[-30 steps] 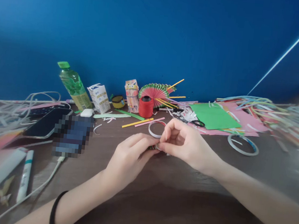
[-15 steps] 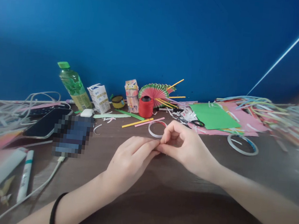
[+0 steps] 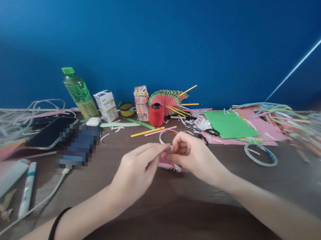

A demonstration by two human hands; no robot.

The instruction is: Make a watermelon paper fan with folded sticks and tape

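Note:
My left hand [image 3: 136, 171] and my right hand [image 3: 193, 156] meet above the brown table [image 3: 167, 220], fingertips pinched together at one spot. Between the fingertips is something tiny that I cannot make out. Just under my right hand lies a small pleated pink paper piece [image 3: 169, 166] with white edges, partly hidden by the fingers. A thin tape ring [image 3: 167, 136] lies flat just behind the hands. A black band sits on my left wrist.
A red thread spool [image 3: 156, 114], a folded paper fan [image 3: 166, 97], a green bottle [image 3: 79, 91], small cartons and yellow sticks stand at the back. Green paper [image 3: 229, 124] and pink sheets, coloured strips and another tape ring [image 3: 260, 154] lie right. Phones, cables and a glue pen [image 3: 28, 188] lie left.
Both hands have lifted a little off the table, and the pleated pink piece now shows beneath my right hand. My left fingers went from lying flat to a raised pinch.

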